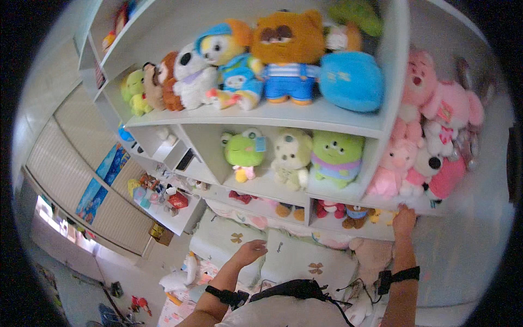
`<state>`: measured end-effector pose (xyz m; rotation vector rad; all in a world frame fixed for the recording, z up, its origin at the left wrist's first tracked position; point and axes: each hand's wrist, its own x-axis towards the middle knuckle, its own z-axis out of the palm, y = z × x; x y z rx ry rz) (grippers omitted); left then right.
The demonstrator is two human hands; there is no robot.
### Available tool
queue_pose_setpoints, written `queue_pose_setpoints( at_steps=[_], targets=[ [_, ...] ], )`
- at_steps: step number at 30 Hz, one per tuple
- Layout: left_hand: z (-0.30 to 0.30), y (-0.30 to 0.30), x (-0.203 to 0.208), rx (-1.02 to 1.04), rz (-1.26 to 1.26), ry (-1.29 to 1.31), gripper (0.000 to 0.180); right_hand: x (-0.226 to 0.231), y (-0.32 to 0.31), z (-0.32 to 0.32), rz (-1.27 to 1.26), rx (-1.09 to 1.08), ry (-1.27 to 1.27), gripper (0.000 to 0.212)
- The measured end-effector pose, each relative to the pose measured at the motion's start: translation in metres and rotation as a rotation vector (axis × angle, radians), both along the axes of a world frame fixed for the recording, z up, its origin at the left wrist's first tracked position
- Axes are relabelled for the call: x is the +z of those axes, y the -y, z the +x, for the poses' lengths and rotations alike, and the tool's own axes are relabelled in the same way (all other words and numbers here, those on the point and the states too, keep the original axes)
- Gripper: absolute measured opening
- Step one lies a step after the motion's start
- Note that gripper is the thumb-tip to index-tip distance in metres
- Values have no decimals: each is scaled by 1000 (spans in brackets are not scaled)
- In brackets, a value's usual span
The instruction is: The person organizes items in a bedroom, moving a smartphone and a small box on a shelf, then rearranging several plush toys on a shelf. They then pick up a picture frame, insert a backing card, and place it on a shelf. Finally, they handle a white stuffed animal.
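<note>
White wall shelving point(305, 122) full of plush toys stands over pale green pillows point(294, 256). Right hand point(403, 220) is at the lower edge of the pink-toy bay, just below the pink pig plush point(399, 157) and the white black-nosed plush point(424, 168); finger opening and any hold: cannot tell, too small and blurred. Yellow plush point(385, 217) sits just left of it, in the low compartment. Left hand point(252, 252) hangs over the pillows, part open, fingers loosely bent, nothing visible in it.

Judgement: the step seems to be tending the toys at that edge. Best to steady the front toys from below, use the free hand against their neighbours, and avoid tugging: the crowded pile could tumble. Soft bodies should squash easily.
</note>
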<state>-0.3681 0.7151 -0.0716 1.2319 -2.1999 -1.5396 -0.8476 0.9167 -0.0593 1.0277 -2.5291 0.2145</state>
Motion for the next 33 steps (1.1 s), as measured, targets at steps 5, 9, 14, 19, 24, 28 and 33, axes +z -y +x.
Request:
queue_pose_setpoints(
  at_steps=[5, 9, 14, 19, 24, 28, 33],
  targets=[
    [43, 20, 10, -1, -98, 59, 43, 12, 72, 85, 47, 82, 129, 26],
    [65, 36, 25, 93, 158, -85, 43, 14, 103, 111, -142, 57, 108, 23],
    [97, 72, 4, 136, 44, -146, 41, 7, 99, 88, -5, 187, 122, 20],
    [141, 93, 13, 191, -49, -124, 39, -12, 103, 64, 87, 98, 33, 18],
    [200, 85, 10, 245, -162, 103, 41, -1, 117, 74, 92, 200, 14, 19],
    [228, 51, 13, 506, -164, -10, 38, 8, 106, 71, 207, 224, 32, 21],
    [242, 28, -4, 706, -67, -66, 40, -3, 112, 90, 204, 224, -22, 23]
  ],
)
